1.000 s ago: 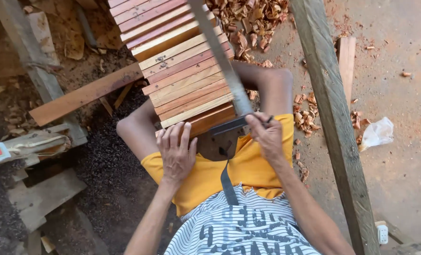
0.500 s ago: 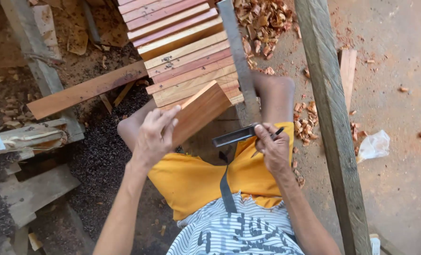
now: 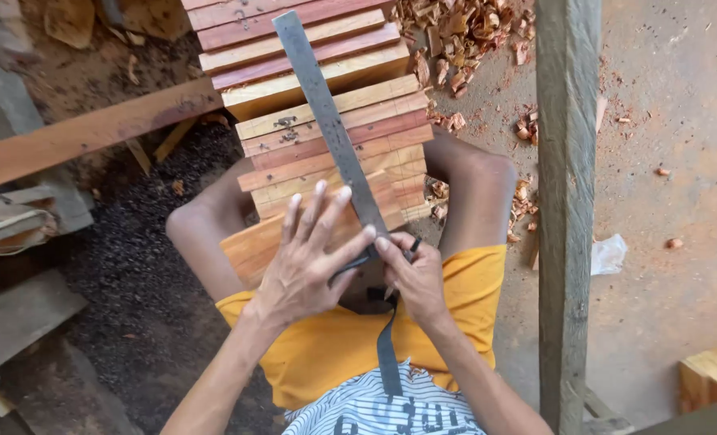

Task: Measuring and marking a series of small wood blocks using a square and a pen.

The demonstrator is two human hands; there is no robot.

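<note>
Steel square (image 3: 326, 129) blade points away, up-left | left hand (image 3: 310, 258) flat on it | right hand (image 3: 415, 274) pinches pencil (image 3: 411, 246)

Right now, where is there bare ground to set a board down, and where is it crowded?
Bare concrete floor lies right of the upright wooden post, with only scattered chips and a white plastic scrap. Crowded: the stack of reddish wooden slats under the metal square ruler, both hands, and the wood-chip pile beyond.
</note>
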